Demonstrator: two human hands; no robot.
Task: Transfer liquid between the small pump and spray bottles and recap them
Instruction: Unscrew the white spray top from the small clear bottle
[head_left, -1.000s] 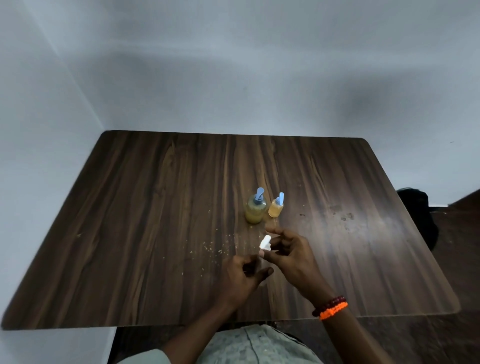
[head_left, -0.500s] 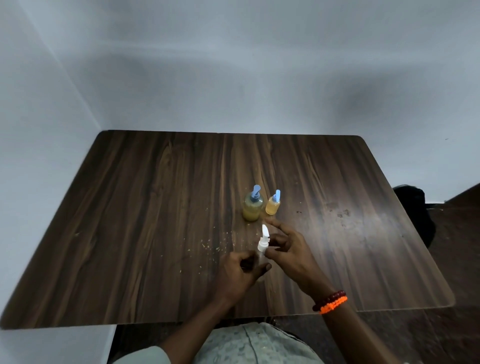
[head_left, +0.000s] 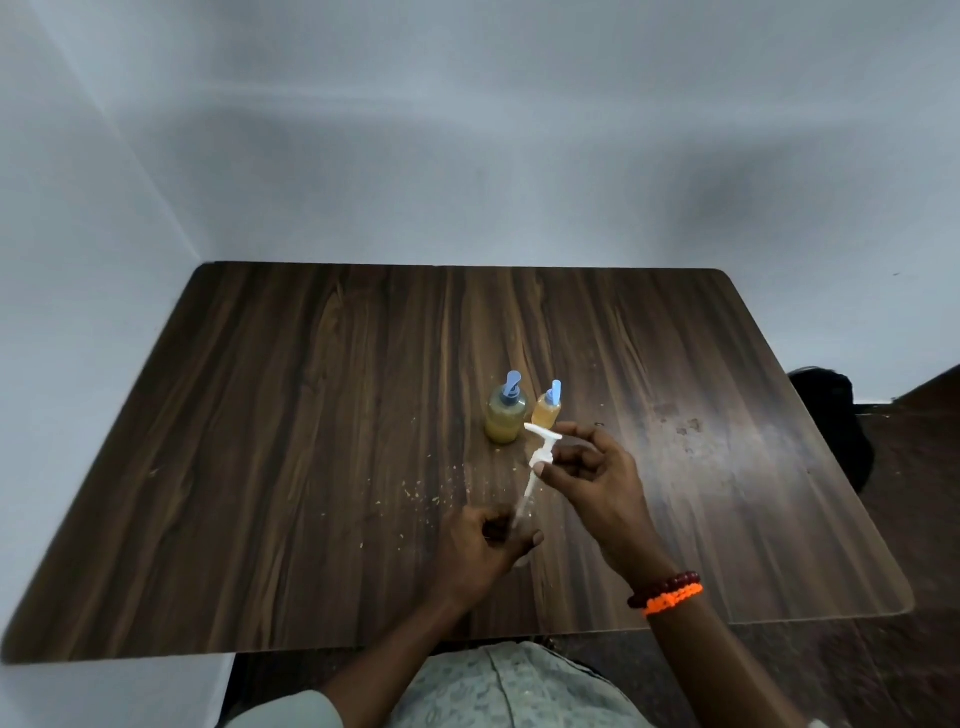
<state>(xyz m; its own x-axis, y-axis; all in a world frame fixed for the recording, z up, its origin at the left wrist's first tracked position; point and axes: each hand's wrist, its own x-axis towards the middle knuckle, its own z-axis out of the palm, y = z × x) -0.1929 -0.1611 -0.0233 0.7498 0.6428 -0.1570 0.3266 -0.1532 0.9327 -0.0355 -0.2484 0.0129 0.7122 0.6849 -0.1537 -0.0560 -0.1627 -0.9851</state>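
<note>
Dark wood-grain table (head_left: 270, 467) with rounded corners, pushed into the corner of a plain pale bluish-grey wall (head_left: 467, 156). Pale crumbs (head_left: 421, 493) scattered on the tabletop left of my hands, dull smudges (head_left: 680, 426) on the right part where the surface glares. Off the table's right edge a black bag-like thing (head_left: 831, 410) on a dark floor, too dim to identify. Two small bottles stand upright mid-table, just beside each other, apart from my hands: the rounder pump bottle (head_left: 505, 418) on the left holds cloudy yellow-green liquid, mostly full, blue pump top on; the smaller bottle (head_left: 547, 408) to its right holds amber-orange liquid, blue cap on. My right hand (head_left: 592, 478), with dark red and orange bead bracelets (head_left: 667, 592) at the wrist, pinches the collar of a white pump head (head_left: 543, 447) between thumb and fingers, other fingers curled loosely; nozzle points left, close in front of the two bottles but not touching them. The pump's thin dip tube (head_left: 525, 499) slants down and left toward my left hand (head_left: 488, 545). My left hand is curled into a near fist low over the table, and the tube's lower end reaches into the gap at the top of it. I'm gripping something small there, but my fingers hide it, so I cannot tell if it's a bottle or how full. My patterned grey shirt (head_left: 498, 686) is at the bottom edge.
</note>
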